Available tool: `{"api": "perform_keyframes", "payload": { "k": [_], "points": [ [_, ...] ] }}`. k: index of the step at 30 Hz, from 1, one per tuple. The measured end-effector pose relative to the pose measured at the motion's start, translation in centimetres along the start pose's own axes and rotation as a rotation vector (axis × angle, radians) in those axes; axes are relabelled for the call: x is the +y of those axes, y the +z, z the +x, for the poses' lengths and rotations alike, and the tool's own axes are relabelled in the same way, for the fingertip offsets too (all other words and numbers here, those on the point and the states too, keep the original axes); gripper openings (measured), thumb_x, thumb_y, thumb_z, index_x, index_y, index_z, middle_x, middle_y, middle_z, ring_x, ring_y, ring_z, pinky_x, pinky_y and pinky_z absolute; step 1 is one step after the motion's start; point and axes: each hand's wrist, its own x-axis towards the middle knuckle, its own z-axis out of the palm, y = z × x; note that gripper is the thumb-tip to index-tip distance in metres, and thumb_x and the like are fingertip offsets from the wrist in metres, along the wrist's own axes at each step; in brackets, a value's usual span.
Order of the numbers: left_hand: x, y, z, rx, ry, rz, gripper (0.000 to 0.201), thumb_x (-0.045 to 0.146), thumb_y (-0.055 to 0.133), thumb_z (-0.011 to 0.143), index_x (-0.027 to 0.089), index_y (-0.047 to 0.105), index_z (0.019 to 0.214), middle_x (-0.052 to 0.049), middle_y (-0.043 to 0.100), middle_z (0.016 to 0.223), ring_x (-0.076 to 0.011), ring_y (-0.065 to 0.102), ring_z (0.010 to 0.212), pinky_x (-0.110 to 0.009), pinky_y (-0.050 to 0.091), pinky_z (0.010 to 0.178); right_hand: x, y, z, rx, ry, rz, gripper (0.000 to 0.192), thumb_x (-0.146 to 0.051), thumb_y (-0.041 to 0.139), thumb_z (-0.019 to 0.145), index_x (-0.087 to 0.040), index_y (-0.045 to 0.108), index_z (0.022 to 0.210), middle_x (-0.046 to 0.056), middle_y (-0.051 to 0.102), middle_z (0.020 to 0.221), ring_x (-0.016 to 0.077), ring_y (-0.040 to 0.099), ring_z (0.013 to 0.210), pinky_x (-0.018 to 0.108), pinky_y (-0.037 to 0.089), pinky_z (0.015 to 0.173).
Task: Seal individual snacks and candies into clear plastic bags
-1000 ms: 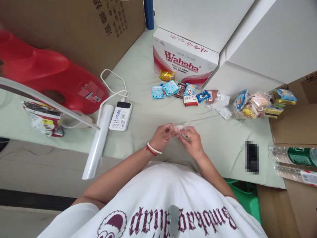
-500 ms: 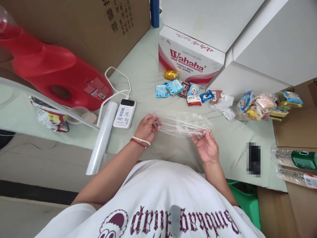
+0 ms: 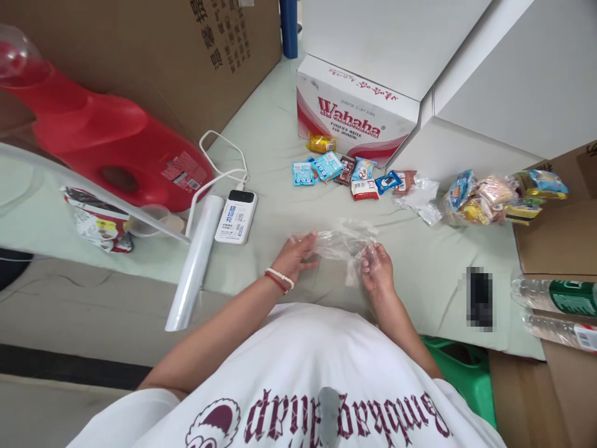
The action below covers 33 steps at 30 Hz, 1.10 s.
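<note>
A thin, crumpled clear plastic bag (image 3: 342,242) is held up between my two hands above the table's front part. My left hand (image 3: 296,256) has its left end near the thumb and first finger, while the lower fingers point loosely to the right. At the other end my right hand (image 3: 377,267) is closed, the plastic bunched in its fingers. One loose flap hangs down beside my right hand. Left of my left hand lie a white power bank (image 3: 236,218) with a cable and a roll of clear plastic (image 3: 196,264).
Several small snack packets (image 3: 329,165) lie before a Wahaba water carton (image 3: 357,112). To their right are crumpled clear plastic (image 3: 422,198) and bagged snacks (image 3: 489,196). A large red jug (image 3: 125,146) stands left. Plastic bottles (image 3: 566,297) and a blurred dark object (image 3: 479,298) lie right.
The bag was stretched wide between my hands and is now slacker and bunched. My hands have come closer together and lower, and my right hand has closed more.
</note>
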Motion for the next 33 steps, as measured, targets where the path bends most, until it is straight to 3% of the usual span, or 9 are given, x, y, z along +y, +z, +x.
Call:
{"api": "perform_keyframes", "payload": {
  "k": [7,10,13,16,18,20,24,27,33],
  "points": [
    [1.4,-3.5,2.3,-0.191,0.112,0.343,0.050,0.041,0.092,0.056,0.017,0.064,0.089,0.000,0.063,0.081,-0.0074,0.046,0.054,-0.022,0.032,0.046,-0.9,-2.8,1.8,-0.068,-0.058,-0.240,0.049,-0.058,0.083,0.069,-0.024,0.051,0.083,-0.010,0.050,0.060,0.0045,0.033,0.040,0.020,0.019,0.035],
    [4.5,-5.3,3.4,0.098,0.428,0.781,0.046,0.034,0.088,0.062,0.016,0.065,0.097,-0.006,0.065,0.096,-0.0179,0.060,0.076,-0.034,0.053,0.070,-2.1,-4.3,3.0,-0.041,-0.235,-0.483,0.039,-0.058,0.072,0.080,-0.024,0.054,0.085,-0.009,0.052,0.061,0.0077,0.040,0.042,0.022,0.028,0.040],
    [5.8,-4.5,2.8,0.364,0.956,1.139,0.049,0.029,0.075,0.079,0.015,0.061,0.124,-0.016,0.061,0.128,-0.0306,0.059,0.117,-0.051,0.046,0.107,-2.1,-4.6,3.4,-0.018,-0.382,-0.668,0.032,-0.056,0.062,0.090,-0.024,0.057,0.089,-0.008,0.054,0.061,0.0106,0.047,0.047,0.025,0.038,0.049],
    [4.4,-1.4,2.0,-0.063,1.336,1.400,0.047,0.035,0.056,0.097,0.022,0.054,0.142,-0.014,0.060,0.141,-0.0294,0.051,0.136,-0.053,0.031,0.122,-1.4,-3.8,3.4,-0.017,-0.409,-0.708,0.032,-0.055,0.057,0.093,-0.024,0.057,0.090,-0.007,0.055,0.063,0.0114,0.049,0.047,0.026,0.041,0.053],
    [3.0,0.5,2.4,-0.328,1.345,1.525,0.063,0.047,0.061,0.096,0.022,0.047,0.151,-0.014,0.062,0.140,-0.0304,0.052,0.135,-0.056,0.024,0.125,-1.1,-3.4,3.4,-0.029,-0.405,-0.704,0.032,-0.055,0.056,0.093,-0.024,0.057,0.091,-0.007,0.056,0.064,0.0117,0.049,0.047,0.027,0.042,0.053],
    [2.0,1.2,3.4,-0.366,1.240,1.600,0.071,0.047,0.068,0.091,0.017,0.048,0.151,-0.014,0.070,0.124,-0.0314,0.058,0.124,-0.059,0.026,0.122,-1.3,-3.6,3.5,-0.028,-0.402,-0.714,0.031,-0.055,0.056,0.094,-0.024,0.057,0.090,-0.007,0.054,0.061,0.0124,0.049,0.048,0.027,0.042,0.054],
    [1.9,-1.2,4.5,-0.486,1.248,1.605,0.026,0.024,0.055,0.097,0.026,0.074,0.115,-0.007,0.073,0.096,-0.0256,0.062,0.112,-0.052,0.038,0.112,-2.4,-5.5,4.5,-0.006,-0.376,-0.761,0.029,-0.053,0.058,0.092,-0.025,0.057,0.089,-0.007,0.054,0.060,0.0125,0.048,0.048,0.026,0.040,0.054],
    [2.3,-4.3,3.6,-0.667,1.341,1.599,0.028,0.017,0.052,0.096,0.028,0.077,0.096,-0.005,0.073,0.091,-0.0245,0.061,0.118,-0.050,0.038,0.114,-2.9,-7.3,5.4,-0.026,-0.350,-0.783,0.031,-0.055,0.059,0.091,-0.024,0.057,0.090,-0.006,0.055,0.062,0.0122,0.046,0.047,0.026,0.039,0.052],
    [1.6,-7.6,1.8,-0.816,1.107,1.472,0.024,0.025,0.054,0.087,0.022,0.074,0.100,-0.011,0.069,0.133,-0.0284,0.059,0.130,-0.045,0.049,0.110,-3.0,-9.0,6.8,-0.100,-0.424,-0.929,0.038,-0.060,0.057,0.092,-0.023,0.062,0.096,-0.004,0.059,0.065,0.0140,0.049,0.054,0.026,0.041,0.057]
  ]
}}
